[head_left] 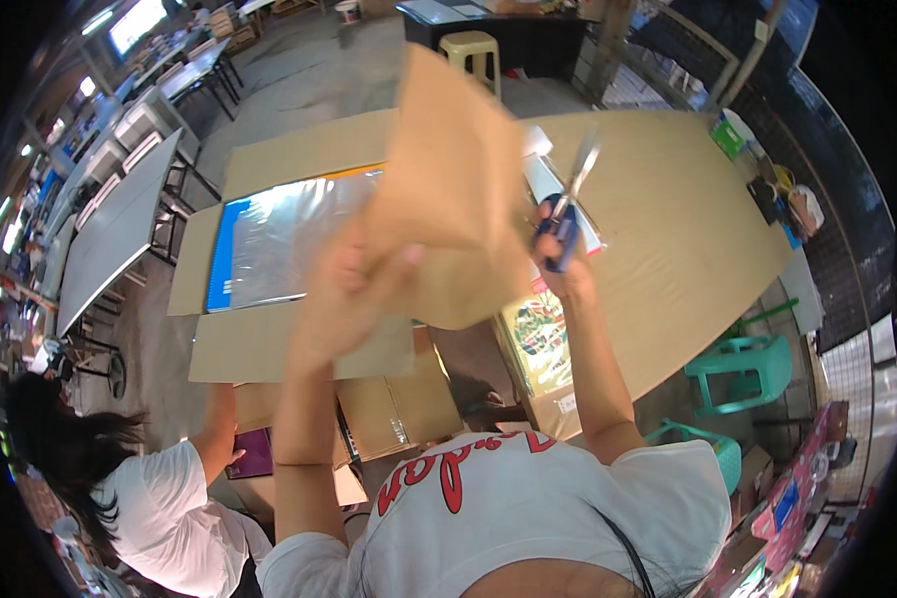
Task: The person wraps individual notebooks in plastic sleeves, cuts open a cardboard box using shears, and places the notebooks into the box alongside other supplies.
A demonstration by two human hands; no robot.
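My left hand (354, 294) is blurred but closed on a folded piece of brown paper (448, 164), lifted above the table. In my right hand (568, 271) is a pair of scissors (561, 227) with dark blue handles, blades pointing up and away. Behind my left hand lies an open cardboard box (299, 135) with its flaps spread. Clear plastic (314, 224) covers a blue-edged stack (225, 249) inside it. Below my right forearm sits a shiny gold package (540, 334) with a patterned front.
The brown table (688, 229) stretches right, with a green-and-white tub (733, 135) at its far edge. Teal plastic stools (743, 374) stand at the right. On my left a co-worker (169, 488) in white reaches toward a purple item (251, 454). Another cardboard box (394, 399) is below the table edge.
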